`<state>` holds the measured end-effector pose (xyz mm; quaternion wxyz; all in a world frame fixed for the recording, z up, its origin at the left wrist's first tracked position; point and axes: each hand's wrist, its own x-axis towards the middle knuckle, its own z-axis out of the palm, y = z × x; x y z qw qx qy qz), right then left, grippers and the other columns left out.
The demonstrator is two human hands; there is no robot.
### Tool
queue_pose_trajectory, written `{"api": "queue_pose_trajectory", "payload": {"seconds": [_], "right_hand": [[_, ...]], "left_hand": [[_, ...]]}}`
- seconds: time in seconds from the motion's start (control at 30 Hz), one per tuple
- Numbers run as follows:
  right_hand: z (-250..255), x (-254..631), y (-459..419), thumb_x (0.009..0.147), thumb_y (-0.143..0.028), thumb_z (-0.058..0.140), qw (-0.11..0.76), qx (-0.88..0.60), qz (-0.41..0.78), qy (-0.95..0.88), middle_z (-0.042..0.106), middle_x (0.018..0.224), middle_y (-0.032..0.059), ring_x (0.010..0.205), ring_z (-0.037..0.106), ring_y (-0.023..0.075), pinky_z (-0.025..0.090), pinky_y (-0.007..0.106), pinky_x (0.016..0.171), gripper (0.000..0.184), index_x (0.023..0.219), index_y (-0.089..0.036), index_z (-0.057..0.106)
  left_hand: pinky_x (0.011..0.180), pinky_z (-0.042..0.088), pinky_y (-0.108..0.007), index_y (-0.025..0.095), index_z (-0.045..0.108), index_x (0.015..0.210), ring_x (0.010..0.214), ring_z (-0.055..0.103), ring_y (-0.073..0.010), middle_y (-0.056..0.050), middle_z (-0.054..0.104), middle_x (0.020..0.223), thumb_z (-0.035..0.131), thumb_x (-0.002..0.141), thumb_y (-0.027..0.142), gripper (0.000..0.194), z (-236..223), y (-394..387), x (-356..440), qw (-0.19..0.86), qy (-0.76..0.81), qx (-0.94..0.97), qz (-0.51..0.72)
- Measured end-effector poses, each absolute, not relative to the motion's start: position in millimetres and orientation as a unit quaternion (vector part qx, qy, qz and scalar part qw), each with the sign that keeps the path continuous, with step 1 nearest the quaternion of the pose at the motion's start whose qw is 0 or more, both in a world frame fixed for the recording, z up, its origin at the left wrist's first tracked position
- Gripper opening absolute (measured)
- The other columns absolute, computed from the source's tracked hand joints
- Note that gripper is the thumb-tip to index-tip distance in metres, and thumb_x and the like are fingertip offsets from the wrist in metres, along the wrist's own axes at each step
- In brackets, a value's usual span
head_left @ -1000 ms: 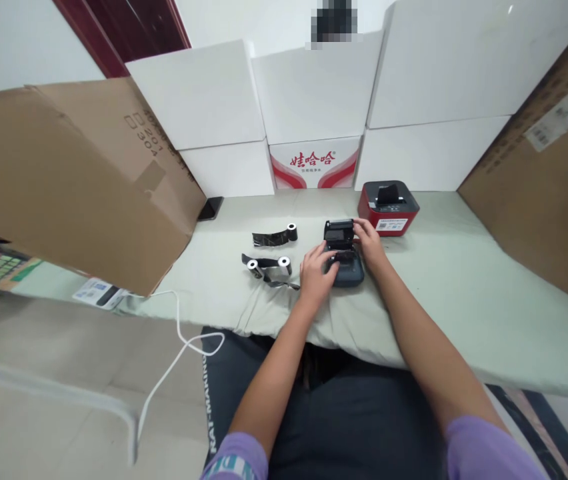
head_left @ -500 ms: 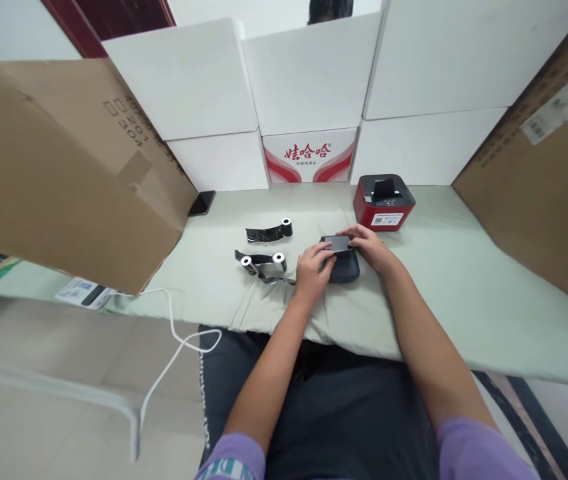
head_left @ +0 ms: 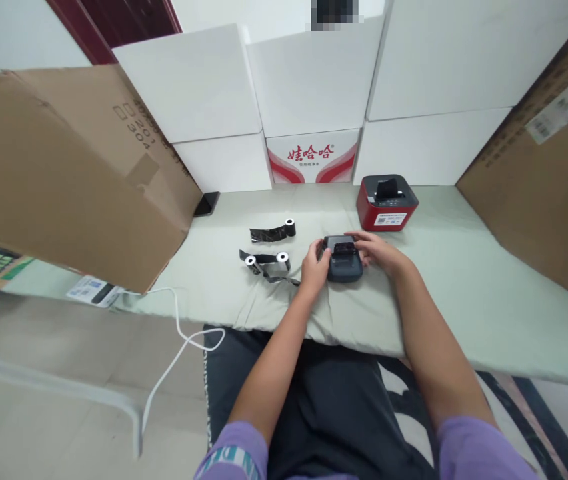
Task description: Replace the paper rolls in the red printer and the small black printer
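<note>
A small dark portable printer [head_left: 347, 270] lies on the cloth-covered table, its lid down. A short piece of black paper [head_left: 344, 248] sticks out of the slot on top. My left hand [head_left: 315, 265] grips the printer's left side, thumb near the top edge. Around its right rear corner, my right hand [head_left: 377, 252] has its fingers curled against the casing. Left of the printer lie two paper rolls, a near roll [head_left: 283, 259] and another roll [head_left: 251, 263], with loose black strips. Behind them a third roll [head_left: 290, 228] trails a black strip.
A red and black printer [head_left: 389, 207] stands behind my right hand. White boxes [head_left: 314, 87] wall off the back, with cardboard boxes [head_left: 74, 173] at left and right. A phone [head_left: 207, 204] lies back left. A white cable [head_left: 177, 313] hangs off the front edge.
The printer's lid, raised half a second ago, is now down with black paper showing at the slot. Both hands have moved from the lid to the printer's sides.
</note>
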<state>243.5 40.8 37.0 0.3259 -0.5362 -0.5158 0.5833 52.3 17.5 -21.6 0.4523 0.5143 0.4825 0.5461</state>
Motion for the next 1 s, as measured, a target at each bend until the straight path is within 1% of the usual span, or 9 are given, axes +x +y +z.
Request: {"api": "queue_pose_trajectory", "payload": {"seconds": [0.07,0.17,0.3,0.4,0.47,0.57,0.67,0.8,1.0], "right_hand": [[36,244,40,0.079,-0.026,0.064,0.327,-0.526,0.596,-0.511,0.056,0.051,-0.0054,0.043,0.051,0.0130,0.041,0.023,0.045,0.062,0.140,-0.020,0.055],[32,245,40,0.079,-0.025,0.066,0.339,-0.507,0.607,-0.510,0.056,0.051,-0.0063,0.042,0.049,0.0117,0.040,0.022,0.044,0.062,0.140,-0.020,0.056],[27,246,42,0.076,-0.026,0.071,0.358,-0.497,0.598,-0.517,0.060,0.055,-0.0050,0.042,0.048,0.0109,0.038,0.023,0.043,0.067,0.141,-0.016,0.057],[23,248,43,0.074,-0.027,0.075,0.371,-0.487,0.590,-0.526,0.060,0.053,-0.0054,0.041,0.048,0.0113,0.037,0.024,0.043,0.070,0.140,-0.014,0.059],[21,249,44,0.073,-0.027,0.076,0.379,-0.476,0.590,-0.530,0.061,0.055,-0.0053,0.041,0.049,0.0109,0.037,0.025,0.042,0.067,0.137,-0.015,0.062],[20,249,43,0.072,-0.026,0.077,0.388,-0.467,0.593,-0.529,0.066,0.062,-0.0042,0.040,0.048,0.0093,0.037,0.024,0.040,0.060,0.130,-0.018,0.066],[20,248,43,0.071,-0.026,0.076,0.396,-0.468,0.594,-0.521,0.071,0.072,-0.0025,0.040,0.047,0.0076,0.038,0.023,0.039,0.056,0.126,-0.020,0.067],[19,248,44,0.072,-0.026,0.075,0.390,-0.475,0.597,-0.516,0.071,0.074,-0.0025,0.041,0.047,0.0077,0.038,0.023,0.040,0.056,0.128,-0.021,0.067],[20,246,43,0.072,-0.027,0.073,0.379,-0.481,0.602,-0.513,0.072,0.078,-0.0012,0.043,0.047,0.0088,0.038,0.024,0.042,0.062,0.133,-0.021,0.064]], "left_hand": [[0.124,0.039,-0.038,0.014,0.057,0.138,0.145,0.054,-0.0241,-0.017,0.057,0.153,0.064,0.094,0.022,0.046,-20,22,53,0.489,0.467,0.488,0.552],[0.126,0.036,-0.036,0.014,0.054,0.143,0.150,0.047,-0.0232,-0.018,0.050,0.160,0.066,0.090,0.015,0.054,-11,24,50,0.552,0.447,0.443,0.547],[0.127,0.036,-0.039,0.016,0.053,0.146,0.152,0.045,-0.0239,-0.016,0.050,0.160,0.069,0.084,0.008,0.064,0,25,42,0.605,0.429,0.418,0.525],[0.127,0.036,-0.042,0.017,0.055,0.146,0.151,0.046,-0.0245,-0.015,0.053,0.158,0.068,0.083,0.005,0.066,3,26,39,0.610,0.428,0.423,0.516],[0.127,0.037,-0.042,0.018,0.054,0.147,0.150,0.047,-0.0246,-0.014,0.054,0.157,0.068,0.083,0.005,0.067,4,26,39,0.610,0.427,0.428,0.512],[0.127,0.037,-0.041,0.014,0.054,0.147,0.150,0.048,-0.0243,-0.016,0.052,0.158,0.066,0.083,0.005,0.066,3,25,42,0.605,0.426,0.432,0.516],[0.127,0.036,-0.039,0.011,0.057,0.143,0.148,0.050,-0.0235,-0.018,0.053,0.156,0.063,0.084,0.005,0.059,0,24,46,0.579,0.428,0.439,0.537],[0.126,0.038,-0.040,0.013,0.061,0.140,0.145,0.054,-0.0240,-0.015,0.058,0.153,0.064,0.086,0.009,0.054,-6,24,50,0.556,0.436,0.450,0.546],[0.126,0.039,-0.039,0.013,0.060,0.141,0.145,0.053,-0.0241,-0.016,0.057,0.154,0.063,0.087,0.010,0.054,-7,24,49,0.554,0.453,0.439,0.544]]}}
